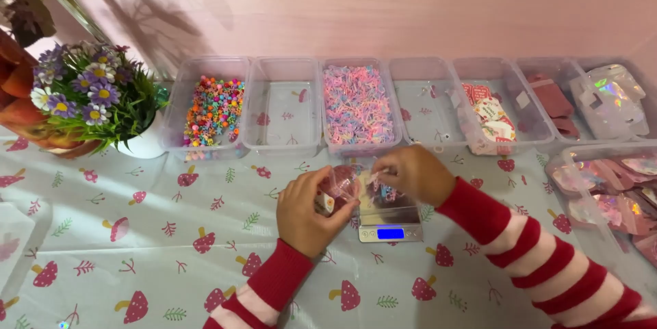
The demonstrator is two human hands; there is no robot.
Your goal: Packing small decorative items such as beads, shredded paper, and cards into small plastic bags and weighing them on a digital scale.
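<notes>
My left hand (308, 214) holds a small shiny pink pouch (341, 185) just left of a small silver scale (389, 223) with a lit blue display. My right hand (414, 173) hovers over the scale's platform, fingers pinched on a little clump of pastel pieces (383, 192) next to the pouch's mouth. Both arms wear red and pink striped sleeves. Directly behind the hands stands a clear bin of pink and pastel small pieces (357, 106).
A row of clear plastic bins lines the back: colourful beads (213, 111), a near-empty bin (284, 110), another sparse bin (428, 106), stickers or cards (491, 118), pink packets (553, 99), holographic pouches (612, 99). More pouches fill a bin (609, 199) at right. A flower pot (92, 99) stands at left.
</notes>
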